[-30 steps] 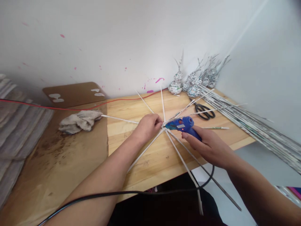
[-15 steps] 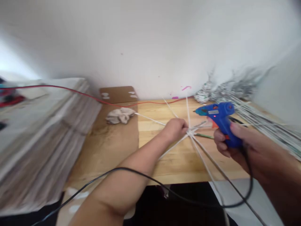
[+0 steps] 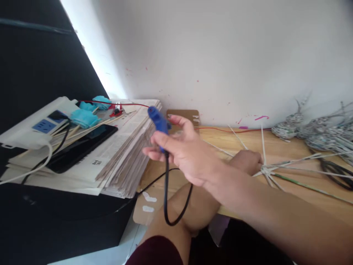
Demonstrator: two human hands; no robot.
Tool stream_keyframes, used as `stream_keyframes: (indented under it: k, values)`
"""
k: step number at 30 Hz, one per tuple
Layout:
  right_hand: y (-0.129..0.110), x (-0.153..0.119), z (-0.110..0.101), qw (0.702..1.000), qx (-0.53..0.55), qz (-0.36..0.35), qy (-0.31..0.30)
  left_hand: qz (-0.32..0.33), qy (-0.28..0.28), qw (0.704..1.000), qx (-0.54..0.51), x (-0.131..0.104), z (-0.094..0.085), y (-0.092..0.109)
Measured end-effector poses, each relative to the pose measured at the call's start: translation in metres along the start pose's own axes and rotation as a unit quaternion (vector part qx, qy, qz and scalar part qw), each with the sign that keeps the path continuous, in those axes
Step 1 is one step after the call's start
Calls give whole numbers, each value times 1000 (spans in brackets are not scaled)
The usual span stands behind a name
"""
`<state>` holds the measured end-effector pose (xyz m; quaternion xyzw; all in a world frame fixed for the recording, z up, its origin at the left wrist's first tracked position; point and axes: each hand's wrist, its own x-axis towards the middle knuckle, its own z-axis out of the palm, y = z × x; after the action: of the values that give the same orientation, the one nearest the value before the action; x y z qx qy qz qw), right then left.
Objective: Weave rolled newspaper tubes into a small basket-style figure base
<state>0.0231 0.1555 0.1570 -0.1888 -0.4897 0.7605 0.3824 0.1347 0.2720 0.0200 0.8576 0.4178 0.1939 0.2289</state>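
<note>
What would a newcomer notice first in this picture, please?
Probably the blue glue gun in the right hand, which reaches across the left arm near the middle. Next, the thin pale sticks spreading like a star beside the left hand, at right. At left, a thick stack of paper also stands out.
</note>
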Motion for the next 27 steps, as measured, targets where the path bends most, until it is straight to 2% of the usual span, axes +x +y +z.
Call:
stream_keyframes:
  k: [2,4,6,8,11,13,18,21,23,25,27]
  values:
    - [39,10,0,997,-78,15,2,28,6,999,30,0,1,-1]
    - [71,19,-7,980,-190,53,3,50,16,996,65,-1,1,-1]
    - [90,24,-14,944,-315,93,16,58,19,994,86,-2,1,0]
    - [97,28,-15,900,-424,103,11,64,16,993,95,-3,0,2]
    - [92,30,-5,843,-529,99,-3,66,15,992,105,-4,-1,4]
    - [87,33,4,817,-567,103,-14,68,18,991,112,-4,0,5]
    - [76,39,18,799,-576,144,-91,80,23,989,120,-3,3,4]
    - [62,31,19,778,-588,157,-156,81,26,988,125,-2,6,2]
    - [47,18,12,772,-596,122,-185,79,24,989,123,-2,5,2]
    - [28,2,-5,788,-585,47,-188,72,18,992,107,-3,2,2]
    - [5,-13,-37,795,-590,1,-139,46,12,997,66,-5,-3,4]
